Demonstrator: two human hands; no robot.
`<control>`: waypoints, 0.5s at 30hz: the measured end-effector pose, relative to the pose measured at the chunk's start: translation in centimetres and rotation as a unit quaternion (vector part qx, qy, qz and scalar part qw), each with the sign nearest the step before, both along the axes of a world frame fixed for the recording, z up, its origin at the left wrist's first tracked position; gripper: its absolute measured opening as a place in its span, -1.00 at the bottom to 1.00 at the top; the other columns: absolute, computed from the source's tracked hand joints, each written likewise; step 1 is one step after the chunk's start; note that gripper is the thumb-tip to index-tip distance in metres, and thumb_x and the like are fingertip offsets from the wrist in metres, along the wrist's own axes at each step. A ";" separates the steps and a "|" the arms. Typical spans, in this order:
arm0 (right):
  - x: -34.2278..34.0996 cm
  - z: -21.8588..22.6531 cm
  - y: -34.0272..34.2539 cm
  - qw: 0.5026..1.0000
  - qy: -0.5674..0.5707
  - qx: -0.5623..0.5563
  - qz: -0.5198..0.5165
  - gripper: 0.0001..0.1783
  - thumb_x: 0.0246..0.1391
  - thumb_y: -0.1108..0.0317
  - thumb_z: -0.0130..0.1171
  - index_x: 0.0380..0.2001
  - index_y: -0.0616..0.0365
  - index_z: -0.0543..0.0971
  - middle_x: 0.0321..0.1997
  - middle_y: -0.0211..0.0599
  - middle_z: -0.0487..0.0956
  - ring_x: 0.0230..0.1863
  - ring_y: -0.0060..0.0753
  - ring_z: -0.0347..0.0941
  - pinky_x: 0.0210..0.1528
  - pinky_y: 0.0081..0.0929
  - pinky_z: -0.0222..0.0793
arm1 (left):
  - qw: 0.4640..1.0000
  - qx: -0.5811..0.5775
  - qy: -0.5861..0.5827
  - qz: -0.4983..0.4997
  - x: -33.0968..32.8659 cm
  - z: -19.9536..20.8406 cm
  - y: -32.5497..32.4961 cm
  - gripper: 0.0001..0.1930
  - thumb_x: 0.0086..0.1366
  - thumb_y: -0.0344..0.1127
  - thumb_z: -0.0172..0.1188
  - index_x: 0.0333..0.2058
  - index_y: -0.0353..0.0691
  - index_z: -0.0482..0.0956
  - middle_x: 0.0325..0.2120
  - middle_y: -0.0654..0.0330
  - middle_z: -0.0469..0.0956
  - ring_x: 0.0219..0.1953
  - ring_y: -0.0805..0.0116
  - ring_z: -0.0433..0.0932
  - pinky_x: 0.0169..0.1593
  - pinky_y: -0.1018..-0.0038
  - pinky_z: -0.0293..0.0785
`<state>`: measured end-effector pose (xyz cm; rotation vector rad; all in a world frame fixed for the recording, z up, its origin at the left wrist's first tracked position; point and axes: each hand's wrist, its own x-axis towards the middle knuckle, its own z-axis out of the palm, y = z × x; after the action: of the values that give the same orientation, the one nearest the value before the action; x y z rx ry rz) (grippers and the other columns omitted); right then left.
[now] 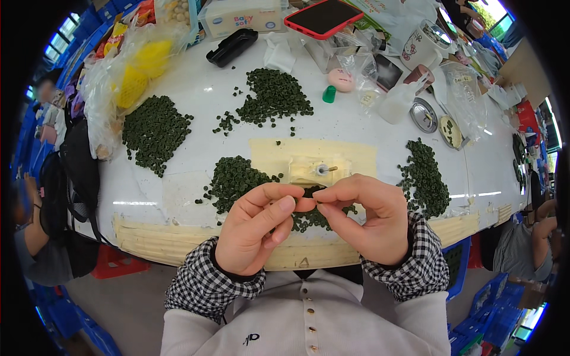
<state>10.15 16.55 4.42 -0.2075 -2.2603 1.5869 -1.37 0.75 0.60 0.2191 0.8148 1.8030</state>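
My left hand and my right hand meet over the table's near edge, their fingertips almost touching. Each is closed in a pinch of thumb and forefinger. Whatever they pinch is too small to make out. Below and behind the fingers lies a small heap of dark green ring-like pieces, partly hidden by my hands. Just beyond them is a clear block-like fixture with a metal pin, taped to the table. Left of my left hand, a larger heap of the same green pieces spreads out.
More green heaps lie at the left, the back middle and the right. A red-edged phone, black case, plastic box, mug and round tin stand farther back. Other people sit at both sides.
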 end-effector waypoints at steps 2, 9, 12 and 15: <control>0.0 -0.3 0.2 1.000 0.014 0.007 0.007 -0.83 -0.05 0.62 0.15 -0.32 0.27 0.58 -0.36 -0.25 0.61 -0.37 -0.52 0.56 -0.30 -0.63 0.48 | 1.000 -0.001 -0.005 0.002 0.1 0.1 0.0 -0.80 0.33 -0.38 0.00 -0.12 -0.25 0.48 -0.24 0.09 0.58 -0.62 0.69 0.28 -0.57 0.80 0.19; 0.4 -0.3 0.1 1.000 -0.012 -0.018 -0.023 -0.87 -0.02 0.57 0.18 -0.34 0.28 0.56 -0.37 -0.29 0.61 -0.36 -0.54 0.57 -0.28 -0.64 0.46 | 1.000 0.018 -0.024 0.003 0.3 -0.2 0.0 -0.82 0.32 -0.39 0.01 -0.14 -0.27 0.48 -0.28 0.09 0.58 -0.61 0.68 0.27 -0.51 0.77 0.22; 0.4 -0.5 0.1 0.999 -0.006 -0.034 -0.014 -0.88 -0.01 0.56 0.18 -0.33 0.30 0.54 -0.37 -0.29 0.60 -0.36 -0.55 0.56 -0.27 -0.64 0.46 | 0.999 0.027 -0.022 0.002 0.4 -0.5 0.0 -0.83 0.31 -0.40 0.03 -0.15 -0.28 0.48 -0.31 0.11 0.57 -0.59 0.68 0.27 -0.50 0.76 0.22; 0.4 -0.8 0.1 0.998 -0.007 -0.058 -0.003 -0.87 0.01 0.55 0.16 -0.32 0.32 0.52 -0.36 -0.28 0.59 -0.35 -0.56 0.54 -0.25 -0.63 0.45 | 0.999 0.026 -0.026 -0.008 0.4 -0.3 -0.1 -0.84 0.30 -0.42 0.04 -0.16 -0.28 0.48 -0.32 0.11 0.56 -0.57 0.67 0.28 -0.50 0.75 0.22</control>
<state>10.55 16.61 3.64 -0.2580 -2.1770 1.7210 -0.95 0.69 0.31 0.2112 0.7284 1.8088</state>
